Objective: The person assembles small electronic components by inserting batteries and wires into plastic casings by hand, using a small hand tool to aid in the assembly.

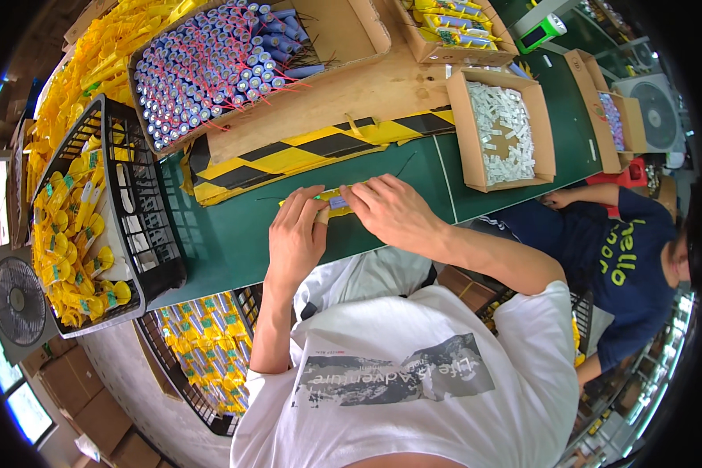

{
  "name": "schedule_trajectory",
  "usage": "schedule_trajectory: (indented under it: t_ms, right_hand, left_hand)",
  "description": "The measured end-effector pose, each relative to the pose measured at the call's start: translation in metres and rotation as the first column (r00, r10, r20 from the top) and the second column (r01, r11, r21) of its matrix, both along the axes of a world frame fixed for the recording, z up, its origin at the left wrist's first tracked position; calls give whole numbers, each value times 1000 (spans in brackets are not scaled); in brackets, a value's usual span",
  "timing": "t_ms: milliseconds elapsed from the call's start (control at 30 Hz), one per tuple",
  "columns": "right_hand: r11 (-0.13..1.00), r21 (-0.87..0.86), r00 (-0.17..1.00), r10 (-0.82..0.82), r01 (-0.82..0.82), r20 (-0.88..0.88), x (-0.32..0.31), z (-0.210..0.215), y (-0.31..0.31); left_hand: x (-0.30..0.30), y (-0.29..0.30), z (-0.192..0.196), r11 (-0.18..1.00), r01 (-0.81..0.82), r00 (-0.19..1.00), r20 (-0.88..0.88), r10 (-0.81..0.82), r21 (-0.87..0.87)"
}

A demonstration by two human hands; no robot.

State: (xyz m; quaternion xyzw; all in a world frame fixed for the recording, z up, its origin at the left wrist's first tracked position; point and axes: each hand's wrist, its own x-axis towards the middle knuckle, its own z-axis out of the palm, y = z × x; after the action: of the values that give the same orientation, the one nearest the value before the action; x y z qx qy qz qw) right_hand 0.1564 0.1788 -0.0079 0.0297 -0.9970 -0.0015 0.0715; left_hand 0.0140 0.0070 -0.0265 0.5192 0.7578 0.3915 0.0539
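Both my hands are over the green tabletop [234, 242], pinching a yellow plastic holder with a purple cylindrical battery cell [338, 202] in it. My left hand [295, 232] is closed on its left end. From the right, my right hand [390, 207] presses the other end, thumb and fingers on the yellow part. Thin dark wires stick out at either side of the piece. My fingers cover most of its ends. Just beyond the hands runs a strip of black and yellow tape [304, 158] along a raised wooden board.
A cardboard box of battery cells [210, 78] sits beyond the tape. At left stands a black crate [144, 210] of yellow parts. A carton [544, 148] of small white pieces is to the right. Another person [624, 257] sits at right. Below is a crate of assembled pieces [203, 351].
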Motion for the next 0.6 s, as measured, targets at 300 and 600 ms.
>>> schedule_trajectory:
  t_ms: [300,600]
  right_hand:
    - [991,-95,989,77,-90,-125,-1,-2,14]
    - [576,-477,619,-781,664,-82,134,60,137]
  left_hand:
    - [6,5,8,999,-17,999,30,18,-33]
    - [12,10,23,994,5,998,-55,-11,-107]
